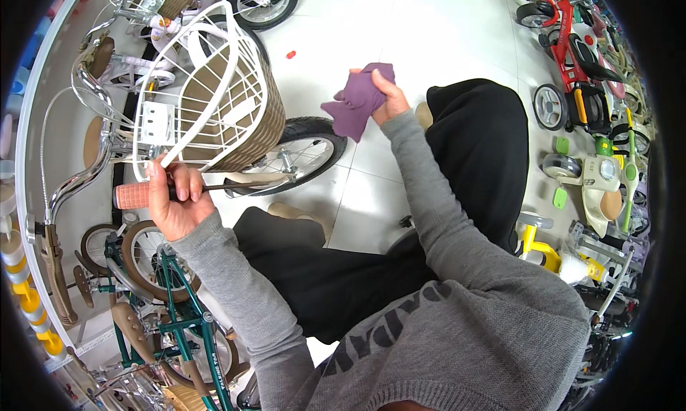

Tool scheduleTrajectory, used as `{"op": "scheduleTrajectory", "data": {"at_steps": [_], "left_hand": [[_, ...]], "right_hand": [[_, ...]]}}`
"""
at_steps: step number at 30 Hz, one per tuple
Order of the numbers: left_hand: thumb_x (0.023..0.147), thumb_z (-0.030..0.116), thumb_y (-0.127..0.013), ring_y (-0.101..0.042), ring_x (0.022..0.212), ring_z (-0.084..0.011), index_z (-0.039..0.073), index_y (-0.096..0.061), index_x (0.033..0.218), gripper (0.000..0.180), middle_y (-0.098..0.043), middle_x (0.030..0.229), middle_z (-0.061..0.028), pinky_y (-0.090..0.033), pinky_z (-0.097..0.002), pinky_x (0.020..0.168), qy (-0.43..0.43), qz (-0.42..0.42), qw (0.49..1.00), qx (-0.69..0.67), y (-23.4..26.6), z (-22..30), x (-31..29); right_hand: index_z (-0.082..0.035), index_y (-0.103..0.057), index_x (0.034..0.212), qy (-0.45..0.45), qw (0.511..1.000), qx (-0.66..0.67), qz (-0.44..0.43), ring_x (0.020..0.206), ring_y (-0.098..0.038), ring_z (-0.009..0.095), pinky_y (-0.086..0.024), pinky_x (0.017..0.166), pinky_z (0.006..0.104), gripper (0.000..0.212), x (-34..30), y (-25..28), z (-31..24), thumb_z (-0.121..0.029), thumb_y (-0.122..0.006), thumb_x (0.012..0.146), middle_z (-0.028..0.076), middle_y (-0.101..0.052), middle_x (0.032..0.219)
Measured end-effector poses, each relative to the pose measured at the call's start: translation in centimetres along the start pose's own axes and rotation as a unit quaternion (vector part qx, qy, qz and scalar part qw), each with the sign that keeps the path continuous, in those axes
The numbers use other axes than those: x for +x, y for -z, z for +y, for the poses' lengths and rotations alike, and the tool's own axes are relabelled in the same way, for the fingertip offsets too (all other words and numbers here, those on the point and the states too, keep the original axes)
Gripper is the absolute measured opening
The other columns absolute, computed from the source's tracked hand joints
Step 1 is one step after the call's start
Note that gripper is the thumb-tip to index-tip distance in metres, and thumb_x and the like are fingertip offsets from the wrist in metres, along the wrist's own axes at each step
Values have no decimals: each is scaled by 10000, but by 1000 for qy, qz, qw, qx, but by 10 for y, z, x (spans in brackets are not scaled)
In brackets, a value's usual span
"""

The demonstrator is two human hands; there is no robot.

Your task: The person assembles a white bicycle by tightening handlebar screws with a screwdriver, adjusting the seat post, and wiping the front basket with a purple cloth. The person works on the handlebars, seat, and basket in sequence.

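In my left hand (179, 200) is a screwdriver (136, 195) with a salmon-pink ribbed handle. Its thin dark shaft points right, and my fingers curl over the middle. The thumb is up against the lower rim of a white wire basket (207, 118); I cannot tell if it presses on it. Brown woven panel lines this basket, which sits over the front wheel (314, 154) of a bicycle. A crumpled purple cloth (357, 100) is gripped by my right hand (389, 100), held up to the right of the basket and apart from it.
Chrome handlebars (100, 132) with a brown grip curve along the left. A green bicycle frame (179, 325) stands at lower left. Along the right are a red tricycle (564, 47) and other ride-on toys. A small red piece (291, 54) lies on the white tiled floor (343, 39).
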State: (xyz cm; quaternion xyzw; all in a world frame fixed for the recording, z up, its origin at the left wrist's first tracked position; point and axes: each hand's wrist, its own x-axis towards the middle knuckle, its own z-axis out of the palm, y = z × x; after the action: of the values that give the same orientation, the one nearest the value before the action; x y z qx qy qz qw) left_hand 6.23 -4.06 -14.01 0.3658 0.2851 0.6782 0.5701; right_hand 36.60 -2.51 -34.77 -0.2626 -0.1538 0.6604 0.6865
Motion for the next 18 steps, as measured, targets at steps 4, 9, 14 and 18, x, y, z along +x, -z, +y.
{"op": "scheduleTrajectory", "data": {"at_steps": [4, 9, 14, 18], "left_hand": [[938, 179, -546, -323, 499, -58, -21, -564, 932, 201, -538, 769, -38, -275, -202, 424, 2, 2, 1000, 3, -1, -2, 0], [934, 159, -545, -327, 501, -58, -15, -563, 943, 175, -544, 779, -41, -275, -203, 425, 6, -7, 1000, -1, -3, -4, 1], [922, 132, -552, -336, 502, -57, 9, -532, 953, 129, -562, 810, -53, -287, -200, 427, 7, -8, 1000, -6, -5, -7, 0], [918, 118, -565, -340, 489, -68, -2, -534, 928, 124, -619, 837, -107, -290, -198, 419, -4, 1, 999, -42, -6, -8, 3]], "right_hand": [[-45, -540, 1219, -12, 898, -440, 0, 1052, -554, 261, -425, 971, 353, 546, 8, 10, 83, -227, -755, 751, 112, -572, 1142], [-11, -526, 1259, 126, 907, -395, 81, 1134, -510, 201, -398, 992, 315, 588, -1, 48, 152, -287, -736, 784, 126, -467, 1314], [-19, -566, 1196, 0, 964, -152, 220, 954, -614, 227, -471, 866, 302, 471, 13, 44, 138, -278, -700, 827, 94, -660, 1023], [-75, -589, 1173, 183, 835, -511, 89, 1097, -537, 250, -419, 961, 384, 449, 4, -26, 141, -155, -698, 746, 129, -584, 1188]]}}
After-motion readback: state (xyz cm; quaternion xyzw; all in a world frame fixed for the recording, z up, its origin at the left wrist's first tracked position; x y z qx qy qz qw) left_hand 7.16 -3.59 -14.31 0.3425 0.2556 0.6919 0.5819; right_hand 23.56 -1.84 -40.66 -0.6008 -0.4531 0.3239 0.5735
